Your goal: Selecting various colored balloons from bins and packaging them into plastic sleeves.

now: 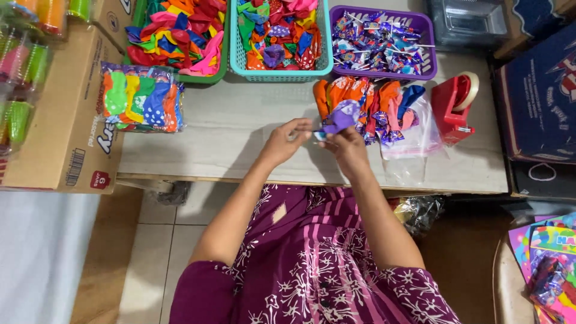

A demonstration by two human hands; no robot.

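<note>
My left hand and my right hand meet over the pale table. Between their fingertips they pinch a purple balloon with a small wrapped piece at its neck. Just behind the right hand lies a heap of orange, pink and blue balloons with clear plastic bags beside it. A sealed pack of mixed balloons rests to the left of my left hand.
At the back stand a green basket and a teal basket of balloons, and a purple basket of wrapped lollipops. A red tape dispenser sits right. A cardboard box flanks the left; dark boxes the right.
</note>
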